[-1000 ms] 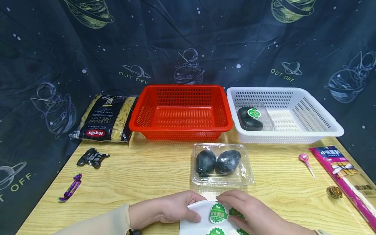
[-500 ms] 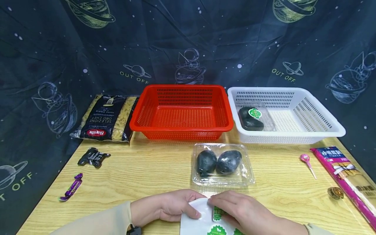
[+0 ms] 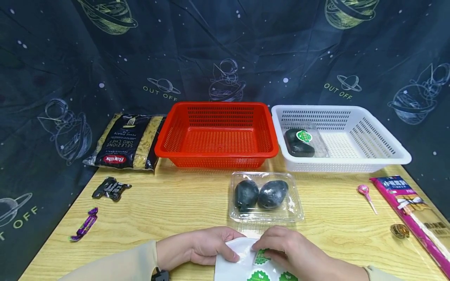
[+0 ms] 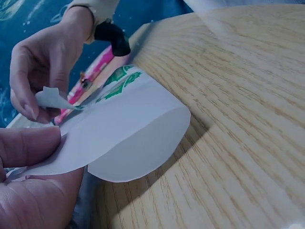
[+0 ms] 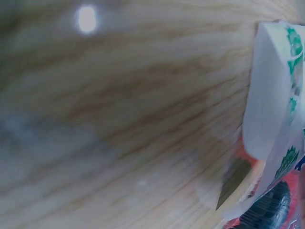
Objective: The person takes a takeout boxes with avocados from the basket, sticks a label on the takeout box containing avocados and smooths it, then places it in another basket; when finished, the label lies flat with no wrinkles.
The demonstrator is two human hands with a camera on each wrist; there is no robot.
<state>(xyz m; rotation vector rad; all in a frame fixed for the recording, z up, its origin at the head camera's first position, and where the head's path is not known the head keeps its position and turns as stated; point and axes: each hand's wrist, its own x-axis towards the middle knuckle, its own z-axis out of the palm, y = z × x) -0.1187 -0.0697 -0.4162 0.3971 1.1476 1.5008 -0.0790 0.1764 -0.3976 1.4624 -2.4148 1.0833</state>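
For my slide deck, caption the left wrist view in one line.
Left hand grips a white sticker sheet above the wooden table as the right hand pinches a curled-up sticker.

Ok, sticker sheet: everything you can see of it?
White, thin, paper-looking sheet with green scalloped stickers. It's bent, not flat; the left wrist view shows a second white layer beneath, fold or separate sheet unclear. The left grip pinches its left side, thumb on top; the right grip pinches one curled-up sticker, seemingly attached at one end. It's held nearer the person than the clear box; its near end is out of head view.
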